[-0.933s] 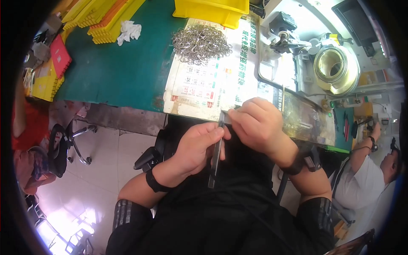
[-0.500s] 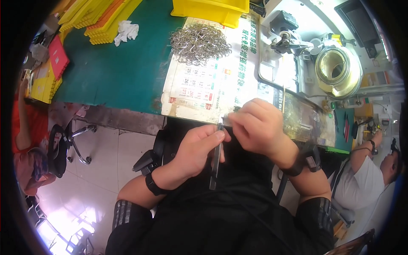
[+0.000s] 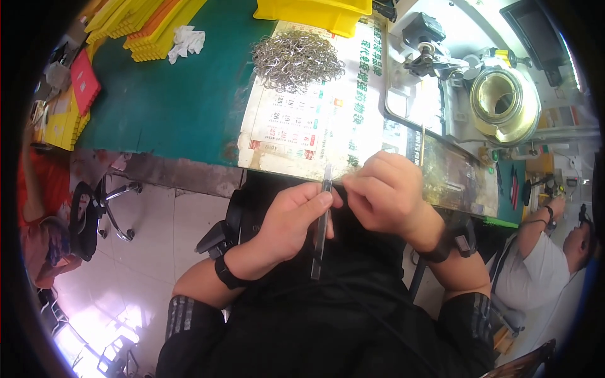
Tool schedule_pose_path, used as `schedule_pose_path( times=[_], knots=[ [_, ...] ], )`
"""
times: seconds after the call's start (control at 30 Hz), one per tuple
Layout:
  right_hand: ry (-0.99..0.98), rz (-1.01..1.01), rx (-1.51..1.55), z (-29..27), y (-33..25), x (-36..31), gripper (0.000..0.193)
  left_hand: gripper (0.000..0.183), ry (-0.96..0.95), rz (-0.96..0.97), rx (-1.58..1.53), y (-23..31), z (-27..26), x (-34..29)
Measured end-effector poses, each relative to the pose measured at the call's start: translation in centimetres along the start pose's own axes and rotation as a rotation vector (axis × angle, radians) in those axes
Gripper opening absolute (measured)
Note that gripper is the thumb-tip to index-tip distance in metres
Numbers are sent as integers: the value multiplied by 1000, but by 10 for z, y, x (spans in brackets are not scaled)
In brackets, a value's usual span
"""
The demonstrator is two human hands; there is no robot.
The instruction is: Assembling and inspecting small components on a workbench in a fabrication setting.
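Just off the table's near edge, my left hand (image 3: pixel 291 219) is closed round a narrow, dark metal-looking bar (image 3: pixel 319 252). The thumb presses on the bar's face. Its upper tip points toward the table and its lower end hangs in front of my dark clothing. To the right of that tip is my right hand (image 3: pixel 389 192), thumb and forefinger pinched together. Whatever lies in the pinch is too small or hidden to make out. Beyond both hands, a heap of small bent wire pieces (image 3: pixel 296 61) lies on a printed paper sheet (image 3: pixel 265 129).
A yellow bin (image 3: pixel 315 16) stands behind the wire heap. Yellow trays (image 3: pixel 142 47) and a crumpled white tissue (image 3: pixel 186 43) are at the far left of the green table (image 3: pixel 164 113). A wire spool (image 3: pixel 501 104) sits far right. A co-worker (image 3: pixel 535 271) is at the right.
My right hand has shifted slightly right and down, away from the bar's upper tip, which now shows more plainly. The left hand keeps its hold on the bar.
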State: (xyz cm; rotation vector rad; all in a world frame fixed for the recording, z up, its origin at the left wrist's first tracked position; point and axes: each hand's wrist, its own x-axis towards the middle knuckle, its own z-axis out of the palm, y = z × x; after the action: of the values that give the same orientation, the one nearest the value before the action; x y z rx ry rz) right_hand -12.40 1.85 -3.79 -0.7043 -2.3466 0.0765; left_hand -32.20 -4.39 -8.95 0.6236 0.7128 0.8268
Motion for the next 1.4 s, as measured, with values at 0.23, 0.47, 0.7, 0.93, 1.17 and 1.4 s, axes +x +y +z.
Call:
schedule_pose_path(
  times=[0.23,0.47,0.7,0.93,1.17,1.4],
  knots=[
    [8,31,-31,2,1,4,18,30,-17,8,-45,-3,-1,1],
    [2,45,-82,7,5,5,17,28,-40,1,7,0,-1,0],
    [54,39,3,1,2,2,18,37,-89,-41,-80,0,-2,-3],
    [1,-15,-4,3,3,3,19,42,-162,-78,-123,5,1,-3],
    [117,55,87,2,6,1,21,48,-184,-48,20,3,5,3],
    [55,-4,49,1,5,2,21,43,-199,-153,-174,8,-1,3]
  ],
)
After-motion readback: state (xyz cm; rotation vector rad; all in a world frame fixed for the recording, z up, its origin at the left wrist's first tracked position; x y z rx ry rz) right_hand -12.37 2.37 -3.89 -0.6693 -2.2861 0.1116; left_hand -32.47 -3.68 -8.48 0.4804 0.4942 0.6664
